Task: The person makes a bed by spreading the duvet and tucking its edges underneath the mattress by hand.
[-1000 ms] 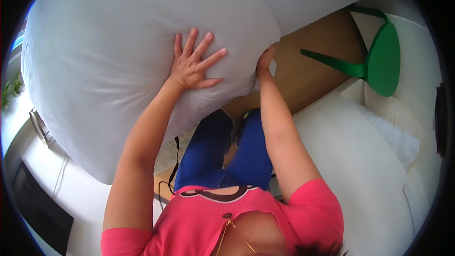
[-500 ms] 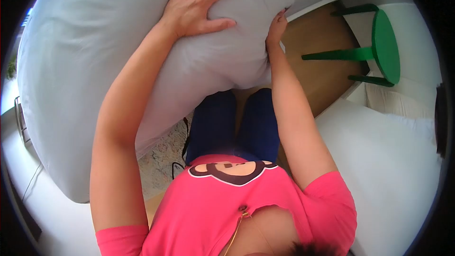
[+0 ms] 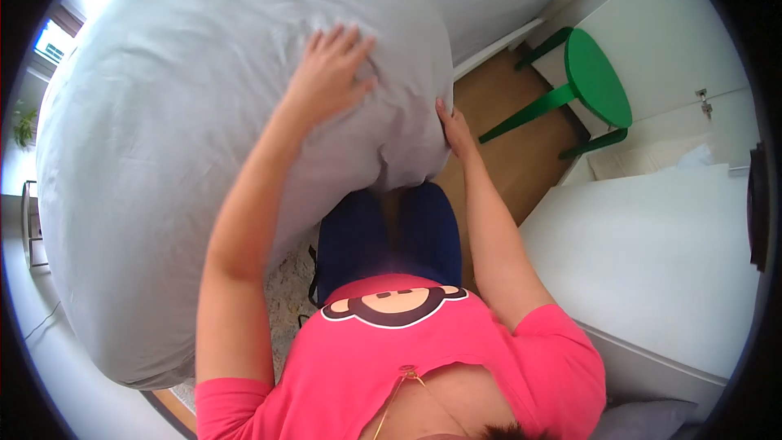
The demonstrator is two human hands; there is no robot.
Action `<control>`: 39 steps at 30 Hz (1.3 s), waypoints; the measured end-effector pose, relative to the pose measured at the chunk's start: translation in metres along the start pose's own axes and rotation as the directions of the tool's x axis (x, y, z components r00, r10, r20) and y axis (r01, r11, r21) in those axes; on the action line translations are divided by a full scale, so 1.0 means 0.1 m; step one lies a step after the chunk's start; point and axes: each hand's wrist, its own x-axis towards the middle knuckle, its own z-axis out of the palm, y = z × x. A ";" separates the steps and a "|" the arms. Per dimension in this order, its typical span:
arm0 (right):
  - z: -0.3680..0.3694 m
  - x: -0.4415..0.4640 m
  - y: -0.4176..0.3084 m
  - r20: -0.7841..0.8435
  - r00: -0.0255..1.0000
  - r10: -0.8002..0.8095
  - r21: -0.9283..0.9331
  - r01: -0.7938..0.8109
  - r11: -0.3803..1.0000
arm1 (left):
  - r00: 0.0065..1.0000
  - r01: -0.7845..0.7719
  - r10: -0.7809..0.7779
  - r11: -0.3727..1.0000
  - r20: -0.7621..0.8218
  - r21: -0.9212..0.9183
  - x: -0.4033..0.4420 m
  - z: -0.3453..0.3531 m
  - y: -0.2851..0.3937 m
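A large gray sheet, wrapping a bulky, rounded form, is filling the left and upper middle of the head view, with creases running across its top and gathering into a deep fold near its lower right edge. A white panel is lying broad and flat at the right. A second gray-covered surface is extending behind the sheet at the top. The person is wearing a pink shirt with a cartoon print and dark blue trousers, whose upper legs are showing just below the sheet's near edge. The brown floor is appearing between the sheet and the white panel, and a green stool is resting there, its round seat appearing tilted in this view. A patterned rug is showing beside the trousers at the left. The left hand is lying palm down on top of the sheet, open, its fingers parted and slightly blurred. The right hand is touching the sheet's right edge, near the stool; whether it is gripping the cloth or only pressing against it cannot be told, since part of the hand is hidden. A small green plant is standing at the far left, and a thin gold necklace is hanging at the shirt's neckline.
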 end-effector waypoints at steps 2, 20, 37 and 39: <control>-0.01 -0.05 -0.09 0.017 0.999 0.050 0.122 -0.052 0.991 | 0.990 -0.102 0.081 0.976 -0.112 -0.190 -0.43 -0.15 0.42; 0.06 0.58 0.42 -0.132 0.988 -0.084 0.489 0.139 0.861 | -0.244 -0.547 -0.732 -0.438 0.636 -0.714 -3.72 0.95 0.56; -0.32 0.52 0.50 -0.146 0.986 -0.074 0.138 0.095 0.986 | -0.358 -0.221 -0.788 -0.450 0.501 -0.865 -4.31 1.21 0.78; -0.26 0.36 0.51 -0.020 1.000 -0.018 0.154 0.021 0.988 | -0.432 -0.405 -0.704 -0.407 0.563 -0.819 -4.17 0.96 0.86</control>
